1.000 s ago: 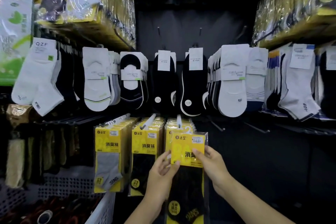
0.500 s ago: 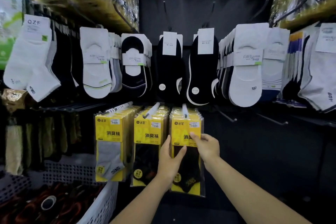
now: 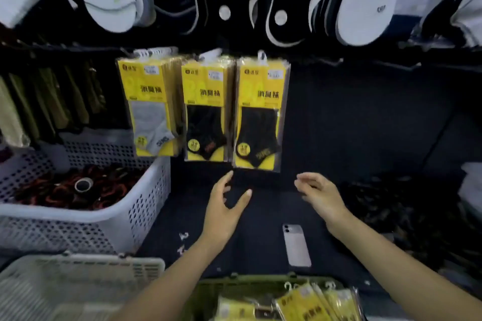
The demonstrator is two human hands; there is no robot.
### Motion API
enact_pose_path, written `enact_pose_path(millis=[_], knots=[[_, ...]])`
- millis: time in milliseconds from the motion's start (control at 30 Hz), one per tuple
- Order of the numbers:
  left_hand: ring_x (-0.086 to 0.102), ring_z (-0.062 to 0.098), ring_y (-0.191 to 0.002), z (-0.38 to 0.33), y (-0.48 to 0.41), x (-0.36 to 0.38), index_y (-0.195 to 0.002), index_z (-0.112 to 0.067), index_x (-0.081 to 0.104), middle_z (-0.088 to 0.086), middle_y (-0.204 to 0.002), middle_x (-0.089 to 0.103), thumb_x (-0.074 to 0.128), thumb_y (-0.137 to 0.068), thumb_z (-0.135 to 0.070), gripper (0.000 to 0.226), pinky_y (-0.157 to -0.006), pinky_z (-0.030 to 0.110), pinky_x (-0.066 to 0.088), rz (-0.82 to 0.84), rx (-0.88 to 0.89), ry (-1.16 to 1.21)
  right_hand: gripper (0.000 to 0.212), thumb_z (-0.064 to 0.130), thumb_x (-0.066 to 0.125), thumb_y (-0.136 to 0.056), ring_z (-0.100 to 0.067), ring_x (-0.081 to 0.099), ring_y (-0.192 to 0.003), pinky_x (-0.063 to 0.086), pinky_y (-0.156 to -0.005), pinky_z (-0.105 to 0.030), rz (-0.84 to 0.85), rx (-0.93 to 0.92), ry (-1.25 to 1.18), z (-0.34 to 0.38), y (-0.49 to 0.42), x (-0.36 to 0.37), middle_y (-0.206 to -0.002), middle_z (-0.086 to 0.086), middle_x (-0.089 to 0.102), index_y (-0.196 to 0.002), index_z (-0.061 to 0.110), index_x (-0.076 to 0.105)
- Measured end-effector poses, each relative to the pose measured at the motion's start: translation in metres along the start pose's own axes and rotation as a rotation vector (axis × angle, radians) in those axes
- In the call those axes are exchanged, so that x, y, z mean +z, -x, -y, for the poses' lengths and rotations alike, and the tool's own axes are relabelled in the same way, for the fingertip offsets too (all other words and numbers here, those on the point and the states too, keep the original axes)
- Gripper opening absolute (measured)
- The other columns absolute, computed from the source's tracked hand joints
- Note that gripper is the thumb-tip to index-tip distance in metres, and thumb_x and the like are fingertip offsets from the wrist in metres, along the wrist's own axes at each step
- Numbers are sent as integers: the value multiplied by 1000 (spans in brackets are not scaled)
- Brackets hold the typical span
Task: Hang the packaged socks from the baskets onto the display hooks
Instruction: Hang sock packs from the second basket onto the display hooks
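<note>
Hovering empty, fingers loose: left hand (image 3: 221,207), right hand (image 3: 319,195) | yellow plastic sock packet (image 3: 260,112) hangs hooked above them | green plastic basket (image 3: 260,279) at bottom likely supplies next.

Whole frame was motion-blurred for me. Loose socks (image 3: 365,8) up top were cut by the top edge, and the green basket (image 3: 234,283) and its yellow packs (image 3: 307,302) by the bottom edge. Small print on the hanging packs (image 3: 260,112) was unreadable. I couldn't identify the dark red tangle (image 3: 65,190) in the white basket (image 3: 146,203), nor the dark heap (image 3: 391,216) at right.
</note>
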State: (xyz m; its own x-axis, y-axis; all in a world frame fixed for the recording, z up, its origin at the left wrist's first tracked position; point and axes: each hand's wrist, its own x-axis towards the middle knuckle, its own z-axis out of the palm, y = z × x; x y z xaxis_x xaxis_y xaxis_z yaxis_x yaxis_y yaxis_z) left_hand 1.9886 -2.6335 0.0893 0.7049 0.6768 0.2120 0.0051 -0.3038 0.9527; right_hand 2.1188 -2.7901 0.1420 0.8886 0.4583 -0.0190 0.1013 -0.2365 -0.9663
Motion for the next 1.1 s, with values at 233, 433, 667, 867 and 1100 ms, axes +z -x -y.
enact_pose_path(millis=[233, 433, 667, 867, 1100], knots=[[57, 9, -107, 120, 147, 48, -127, -21, 52, -5, -121, 57, 66, -86, -30, 44, -84, 15, 47, 305, -467, -2, 20, 4, 67, -86, -32, 61, -104, 40, -71, -21, 54, 309, 368, -179, 86, -43, -113, -22, 64, -104, -2, 63], [60, 27, -110, 138, 179, 81, -129, -5, 51, 16, -125, 59, 58, -93, -19, 39, -96, 36, 50, 308, -744, 98, 21, 34, 59, -92, -30, 62, -90, 40, -64, -21, 167, 435, 537, -230, 104, -49, -83, 0, 59, -88, 13, 57], [53, 16, -108, 125, 185, 116, -124, -21, 43, -6, -110, 56, 58, -94, -26, 35, -87, 14, 46, 348, -887, 185, 26, 27, 69, -86, -15, 58, -81, 43, -61, -19, 294, 591, 328, -237, 117, -32, -95, -4, 58, -100, 13, 52], [67, 29, -88, 126, 180, 116, -111, -1, 54, 13, -98, 68, 70, -85, -16, 34, -78, 41, 56, 166, -906, 216, 17, 22, 66, -88, -20, 59, -93, 44, -73, -25, 41, 259, 542, -236, 104, -52, -100, -4, 60, -100, 10, 63], [69, 12, -67, 127, 165, 112, -92, -16, 69, -1, -81, 75, 64, -89, -23, 9, -53, 19, 52, 207, -902, 232, 37, 30, 67, -87, -30, 54, -112, 44, -93, -36, -111, 392, 460, -264, 82, -74, -112, -14, 56, -110, 1, 63]])
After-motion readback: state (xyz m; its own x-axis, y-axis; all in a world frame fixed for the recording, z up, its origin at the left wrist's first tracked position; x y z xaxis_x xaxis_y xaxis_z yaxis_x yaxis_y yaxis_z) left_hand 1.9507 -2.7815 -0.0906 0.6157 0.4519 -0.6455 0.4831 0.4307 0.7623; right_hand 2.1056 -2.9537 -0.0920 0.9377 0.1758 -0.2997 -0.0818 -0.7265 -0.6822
